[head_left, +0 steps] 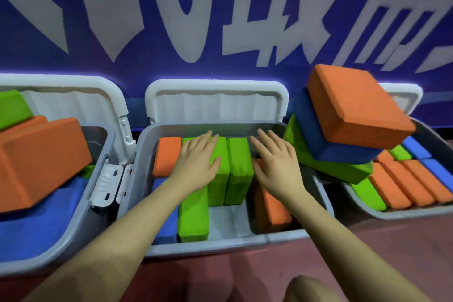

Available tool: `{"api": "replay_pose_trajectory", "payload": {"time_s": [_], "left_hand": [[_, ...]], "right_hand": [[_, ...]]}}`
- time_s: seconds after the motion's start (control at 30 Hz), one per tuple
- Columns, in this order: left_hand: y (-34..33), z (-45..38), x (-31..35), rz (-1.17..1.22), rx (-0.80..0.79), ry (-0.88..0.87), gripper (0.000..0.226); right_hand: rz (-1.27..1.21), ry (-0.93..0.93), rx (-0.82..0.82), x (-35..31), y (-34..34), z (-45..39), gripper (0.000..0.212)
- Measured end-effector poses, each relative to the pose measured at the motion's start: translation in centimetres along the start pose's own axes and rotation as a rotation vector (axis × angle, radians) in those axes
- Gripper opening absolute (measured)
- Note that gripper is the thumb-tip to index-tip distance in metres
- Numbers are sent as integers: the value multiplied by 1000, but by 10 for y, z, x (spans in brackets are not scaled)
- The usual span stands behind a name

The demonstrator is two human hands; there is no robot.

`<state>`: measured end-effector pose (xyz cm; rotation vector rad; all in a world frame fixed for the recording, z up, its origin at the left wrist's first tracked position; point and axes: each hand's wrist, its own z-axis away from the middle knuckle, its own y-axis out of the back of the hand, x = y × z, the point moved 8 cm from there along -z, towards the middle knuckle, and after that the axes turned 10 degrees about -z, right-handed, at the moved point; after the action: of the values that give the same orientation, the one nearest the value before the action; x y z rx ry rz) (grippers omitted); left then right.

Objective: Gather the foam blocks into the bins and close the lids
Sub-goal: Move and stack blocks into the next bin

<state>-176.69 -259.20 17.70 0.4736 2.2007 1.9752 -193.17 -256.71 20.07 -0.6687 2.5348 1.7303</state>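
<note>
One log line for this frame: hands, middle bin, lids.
left hand: flat on green blocks | right hand: open over orange block | middle bin: part filled | lid: open

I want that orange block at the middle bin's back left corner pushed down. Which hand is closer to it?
Left. The left hand lies flat right beside the orange block; the right hand is across the green blocks.

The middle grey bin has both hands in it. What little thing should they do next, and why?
Probably press the upright green foam blocks flatter: the left hand and right hand lie open on blocks in the middle grey plastic bin, whose white lid stands open.
</note>
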Motion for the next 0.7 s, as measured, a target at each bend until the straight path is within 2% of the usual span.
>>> {"api": "replay_pose_trajectory", "payload": {"time_s": [0.1,0.23,0.37,0.5,0.6,0.7], "left_hand": [[36,-20,46,12,83,-101,81],[64,-44,110,-22,131,-236,64],[76,-67,171,-42,124,-337,74],[74,-87,217,-111,113,-411,85],[73,-100,238,-163,135,-465,90],[69,-109,246,-188,148,-491,92]], "right_hand": [[34,7,227,19,65,4,49],[110,18,373,54,117,17,51],[166,-170,347,118,137,27,66],[222,-296,199,163,136,34,93],[247,-318,165,175,134,32,107],[237,-280,207,178,134,29,110]]}}
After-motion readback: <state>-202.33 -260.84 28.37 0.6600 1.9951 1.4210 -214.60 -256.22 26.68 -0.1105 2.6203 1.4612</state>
